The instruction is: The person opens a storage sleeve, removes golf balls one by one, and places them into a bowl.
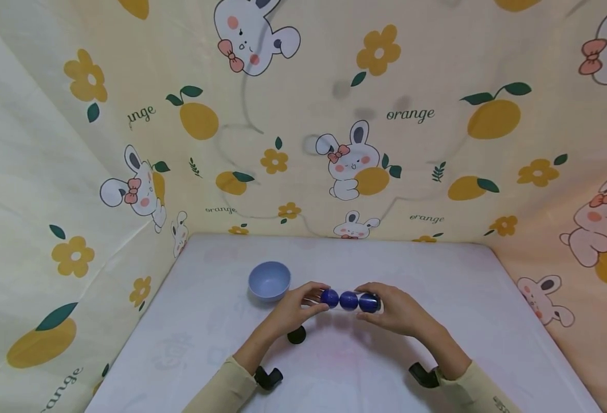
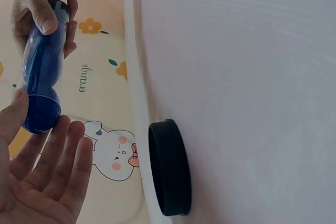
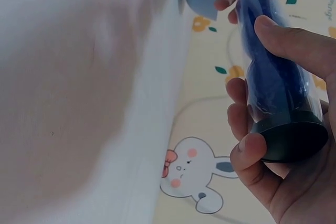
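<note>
Two hands hold one clear tube [image 1: 348,300] level between them, just above the surface [image 1: 437,275]. The right hand [image 1: 398,312] has thumb and fingers curled round the tube's capped end; the right wrist view shows a dark cap [image 3: 289,140] seated there, inside that grip. The left hand [image 1: 295,310] is at the other end: in the head view its fingertips touch the tube, while the left wrist view shows the palm spread and the fingers nearly straight beside the end ball, so its grip looks loose rather than closed.

Three blue balls [image 1: 348,300] sit in a row inside the tube, touching one another. The end by the left hand appears uncapped. A second black cap [image 1: 296,335] lies on the surface just below and near the left hand, apart from the tube.

Judging from this, the filling looks done and one end is closed; the loose cap suggests the open end is yet to be closed.

Beyond the left hand, a little farther off, stands a pale blue bowl [image 1: 269,280]; nothing shows inside it. Behind everything hangs a cloth [image 1: 411,115] printed with rabbits and oranges.
</note>
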`<state>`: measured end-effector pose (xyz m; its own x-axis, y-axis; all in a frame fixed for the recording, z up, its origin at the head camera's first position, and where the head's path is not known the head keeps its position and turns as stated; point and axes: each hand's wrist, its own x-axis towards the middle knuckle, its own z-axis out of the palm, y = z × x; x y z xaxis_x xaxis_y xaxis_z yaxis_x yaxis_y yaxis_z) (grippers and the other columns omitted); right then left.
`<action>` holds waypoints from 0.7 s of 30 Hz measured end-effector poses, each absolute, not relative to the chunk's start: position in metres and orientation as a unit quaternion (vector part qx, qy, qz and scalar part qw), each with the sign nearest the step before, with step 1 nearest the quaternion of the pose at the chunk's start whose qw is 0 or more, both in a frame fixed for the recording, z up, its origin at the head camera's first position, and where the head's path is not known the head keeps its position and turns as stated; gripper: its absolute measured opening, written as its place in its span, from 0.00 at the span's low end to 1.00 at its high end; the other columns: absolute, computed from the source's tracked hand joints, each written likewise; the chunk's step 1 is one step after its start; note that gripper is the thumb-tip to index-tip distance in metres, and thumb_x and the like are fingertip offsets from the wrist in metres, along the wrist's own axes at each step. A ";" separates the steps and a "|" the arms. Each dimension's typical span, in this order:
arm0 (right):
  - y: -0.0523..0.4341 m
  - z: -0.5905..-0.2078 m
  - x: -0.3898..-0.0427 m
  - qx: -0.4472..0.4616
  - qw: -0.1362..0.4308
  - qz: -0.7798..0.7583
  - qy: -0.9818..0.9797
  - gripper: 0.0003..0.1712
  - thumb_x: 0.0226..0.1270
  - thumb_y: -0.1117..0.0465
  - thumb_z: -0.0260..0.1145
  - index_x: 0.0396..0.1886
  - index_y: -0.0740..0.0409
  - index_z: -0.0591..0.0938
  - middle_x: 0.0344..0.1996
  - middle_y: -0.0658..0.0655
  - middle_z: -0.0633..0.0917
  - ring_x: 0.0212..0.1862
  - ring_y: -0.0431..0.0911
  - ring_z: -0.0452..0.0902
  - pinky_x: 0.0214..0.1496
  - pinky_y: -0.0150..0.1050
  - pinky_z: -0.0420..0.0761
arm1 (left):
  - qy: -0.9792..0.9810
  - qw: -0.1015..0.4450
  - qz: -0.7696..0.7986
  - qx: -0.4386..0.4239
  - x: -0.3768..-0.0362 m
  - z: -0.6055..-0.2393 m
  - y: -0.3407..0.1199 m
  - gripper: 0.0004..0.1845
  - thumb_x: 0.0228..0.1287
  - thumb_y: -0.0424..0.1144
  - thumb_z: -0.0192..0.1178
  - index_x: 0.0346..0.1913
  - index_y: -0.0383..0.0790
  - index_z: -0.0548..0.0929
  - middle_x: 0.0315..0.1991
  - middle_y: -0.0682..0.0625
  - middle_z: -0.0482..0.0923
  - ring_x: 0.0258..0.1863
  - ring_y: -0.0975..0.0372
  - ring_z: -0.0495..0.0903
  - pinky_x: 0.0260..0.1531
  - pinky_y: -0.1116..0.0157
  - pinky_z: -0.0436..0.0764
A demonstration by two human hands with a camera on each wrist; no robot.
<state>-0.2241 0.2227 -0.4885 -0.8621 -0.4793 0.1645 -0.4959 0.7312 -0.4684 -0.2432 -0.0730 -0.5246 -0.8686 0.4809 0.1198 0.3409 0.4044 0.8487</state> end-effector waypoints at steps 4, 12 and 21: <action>0.221 -0.489 -0.224 0.260 0.013 0.265 -0.928 0.29 0.66 0.50 0.81 0.64 0.54 0.85 0.58 0.56 0.89 0.58 0.53 0.86 0.61 0.57 0.86 | 0.831 0.075 0.494 0.244 -0.244 -0.525 -0.074 0.23 0.76 0.50 0.68 0.70 0.54 0.81 0.59 0.56 0.86 0.57 0.63 0.85 0.61 0.60 0.85; 0.222 -0.489 -0.224 0.261 0.005 0.282 -0.923 0.29 0.67 0.50 0.81 0.63 0.54 0.85 0.55 0.54 0.89 0.50 0.45 0.85 0.53 0.52 0.88 | 0.827 0.076 0.505 0.236 -0.245 -0.526 -0.078 0.22 0.76 0.51 0.68 0.69 0.54 0.82 0.59 0.56 0.86 0.57 0.62 0.85 0.62 0.58 0.84; 0.229 -0.492 -0.225 0.255 -0.013 0.313 -0.915 0.30 0.69 0.48 0.79 0.66 0.54 0.84 0.52 0.51 0.89 0.40 0.42 0.80 0.41 0.35 0.80 | 0.819 0.072 0.519 0.233 -0.245 -0.525 -0.081 0.22 0.76 0.51 0.69 0.68 0.55 0.82 0.58 0.57 0.86 0.57 0.62 0.85 0.61 0.59 0.84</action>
